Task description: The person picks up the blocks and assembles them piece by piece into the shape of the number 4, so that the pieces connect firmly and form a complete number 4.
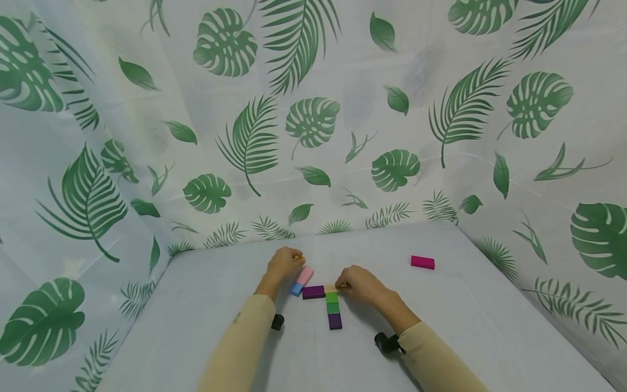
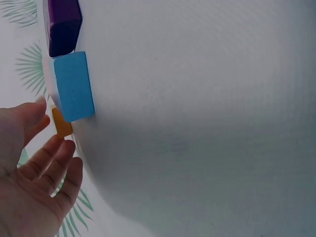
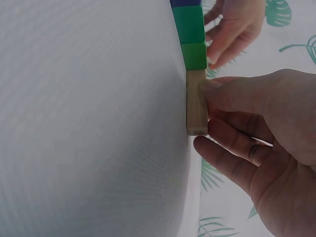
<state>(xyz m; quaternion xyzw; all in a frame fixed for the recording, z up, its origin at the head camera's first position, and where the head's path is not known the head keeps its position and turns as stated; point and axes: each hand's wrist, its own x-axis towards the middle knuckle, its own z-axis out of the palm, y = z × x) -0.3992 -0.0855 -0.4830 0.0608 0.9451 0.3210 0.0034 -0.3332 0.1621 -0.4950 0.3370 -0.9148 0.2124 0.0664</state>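
My left hand [image 1: 285, 263] pinches a small orange block [image 2: 61, 123] just beyond a pink block [image 1: 306, 276] and a blue block [image 1: 296, 289], which lie end to end at a slant. My right hand [image 1: 362, 285] holds a plain wooden block [image 3: 197, 106] between thumb and fingers, low on the table. That block adjoins a light green block [image 3: 194, 56] at the head of a short column. Below it in the head view come another green block [image 1: 332, 307] and a dark purple block [image 1: 335, 321]. A longer purple block [image 1: 313, 292] lies crosswise left of the column.
A magenta block [image 1: 423, 262] lies apart on the right side of the white table [image 1: 196, 326]. Behind and beside the table hangs a white curtain [image 1: 343, 212] with green leaf prints. Small black wrist cameras [image 1: 387, 343] are worn on both wrists.
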